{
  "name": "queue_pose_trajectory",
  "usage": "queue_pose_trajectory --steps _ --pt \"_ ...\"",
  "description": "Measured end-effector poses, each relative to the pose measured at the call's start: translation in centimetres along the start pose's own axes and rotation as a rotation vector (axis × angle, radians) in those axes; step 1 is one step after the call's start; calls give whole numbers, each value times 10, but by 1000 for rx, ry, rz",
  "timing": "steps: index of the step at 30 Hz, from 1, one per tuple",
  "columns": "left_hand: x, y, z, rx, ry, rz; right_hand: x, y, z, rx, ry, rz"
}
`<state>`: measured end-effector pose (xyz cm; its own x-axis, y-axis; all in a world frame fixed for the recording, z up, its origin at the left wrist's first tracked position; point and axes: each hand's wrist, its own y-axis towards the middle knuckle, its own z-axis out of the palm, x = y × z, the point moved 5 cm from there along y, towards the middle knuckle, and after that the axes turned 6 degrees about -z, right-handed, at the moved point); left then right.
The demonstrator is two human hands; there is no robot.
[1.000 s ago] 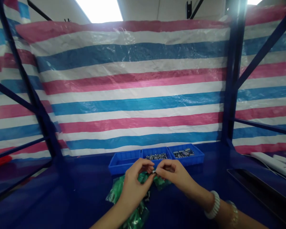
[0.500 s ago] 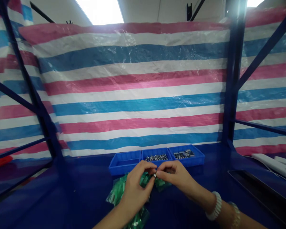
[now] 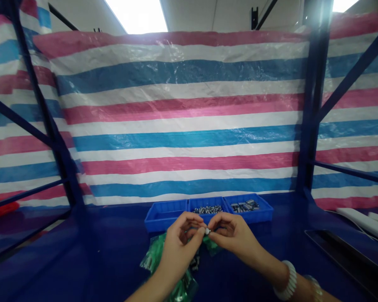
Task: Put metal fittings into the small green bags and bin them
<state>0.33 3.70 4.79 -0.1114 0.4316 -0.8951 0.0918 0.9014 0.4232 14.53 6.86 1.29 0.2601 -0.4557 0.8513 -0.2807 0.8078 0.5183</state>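
My left hand (image 3: 182,241) pinches a small shiny metal piece (image 3: 207,231) between thumb and fingers. My right hand (image 3: 234,235) meets it from the right, its thumb and index finger closed on the same piece. Green plastic bags (image 3: 156,251) lie under and beside my left hand, and some green shows below the fingertips. Just beyond the hands stands a blue tray in three parts: an empty left bin (image 3: 166,214), a middle bin of small metal parts (image 3: 208,209) and a right bin of longer metal pieces (image 3: 245,205).
A dark flat object (image 3: 343,256) lies on the blue table (image 3: 113,260) at the right, with a white device (image 3: 365,224) behind it. Blue metal posts (image 3: 313,105) stand on both sides, before a striped sheet (image 3: 189,138). Something red is at far left.
The metal piece now shows a round, pale face between my fingertips. My left thumb has risen to it, and the fingers of both hands are curled closer together. The view has shifted slightly.
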Motion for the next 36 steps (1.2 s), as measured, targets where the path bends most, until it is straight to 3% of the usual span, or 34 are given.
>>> queue_pose_trajectory --steps 10,15,20,26,30,36 --pt "-2 0 -2 14 -13 57 -4 -3 11 -40 499 179" --pt "-3 3 -2 75 73 140 -4 -4 16 14 576 227" --pt "-6 6 -2 118 114 196 -6 -6 17 44 491 209" --pt "-7 4 2 141 239 211 -11 -8 13 94 84 103" --pt "-6 4 2 135 271 195 -10 -7 12 106 -47 72" --pt "-4 44 -16 -38 400 210 8 7 -22 -199 -91 -29"
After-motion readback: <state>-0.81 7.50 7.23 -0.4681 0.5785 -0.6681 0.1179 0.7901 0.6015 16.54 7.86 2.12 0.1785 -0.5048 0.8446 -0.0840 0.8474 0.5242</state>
